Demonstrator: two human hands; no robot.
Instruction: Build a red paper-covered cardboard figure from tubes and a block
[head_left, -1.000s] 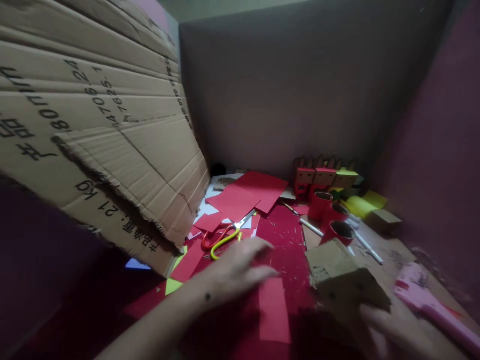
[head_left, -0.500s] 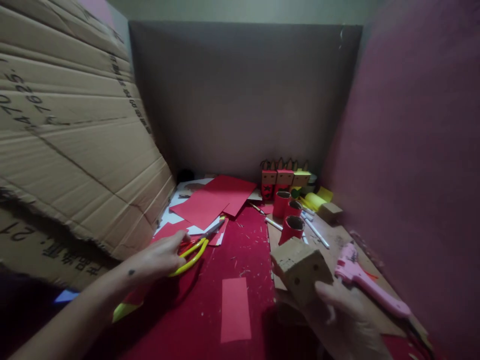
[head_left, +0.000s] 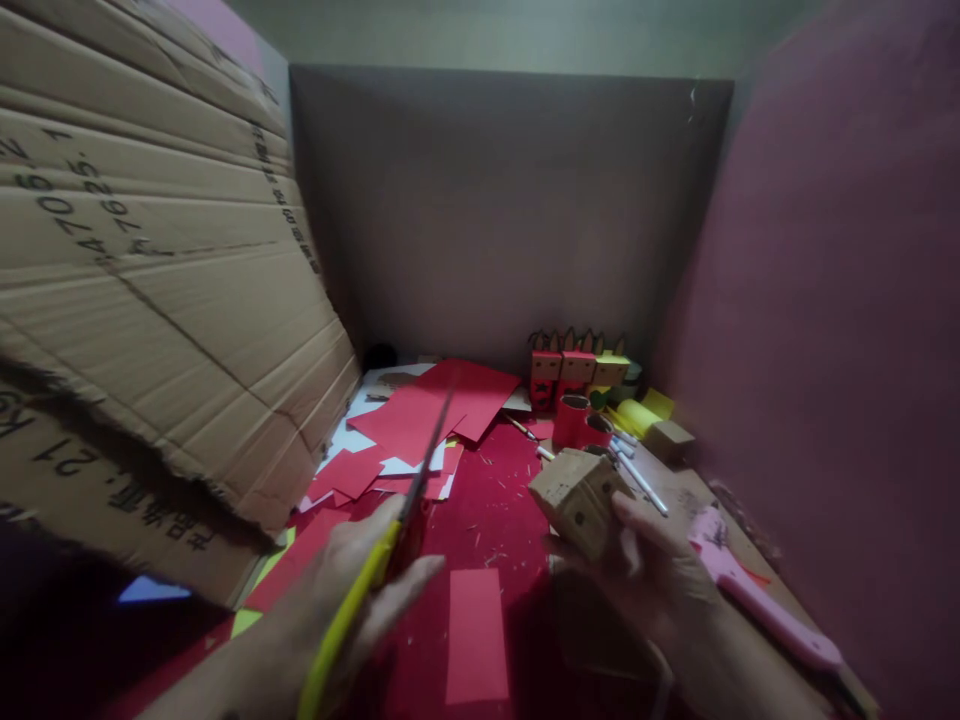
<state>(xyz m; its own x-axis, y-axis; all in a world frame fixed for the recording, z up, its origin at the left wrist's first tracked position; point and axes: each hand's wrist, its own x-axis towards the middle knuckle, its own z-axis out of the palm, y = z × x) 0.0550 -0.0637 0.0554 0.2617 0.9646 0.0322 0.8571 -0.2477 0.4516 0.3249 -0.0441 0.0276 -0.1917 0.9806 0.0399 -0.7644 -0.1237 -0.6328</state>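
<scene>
My left hand (head_left: 352, 590) holds yellow-handled scissors (head_left: 349, 615), their dark blades pointing up and away over the red paper. At the right, my right hand (head_left: 652, 570) grips a brown cardboard box (head_left: 577, 495) with dark dots on its side. Between the hands, a small red paper rectangle (head_left: 477, 635) lies on the dark red tablecloth. Some fingers of both hands are blurred or hidden.
Red sheets (head_left: 420, 410) lie over white paper at the back left. Red tubes (head_left: 571, 420), figures with box heads (head_left: 577, 368), a yellow roll (head_left: 636, 418) and a pink glue gun (head_left: 772, 605) stand or lie right. Cardboard (head_left: 165, 260) leans left.
My left hand has lifted the scissors and brought them nearer, turning the blades upward. My right hand has moved the box slightly up and left. The view has shifted a little.
</scene>
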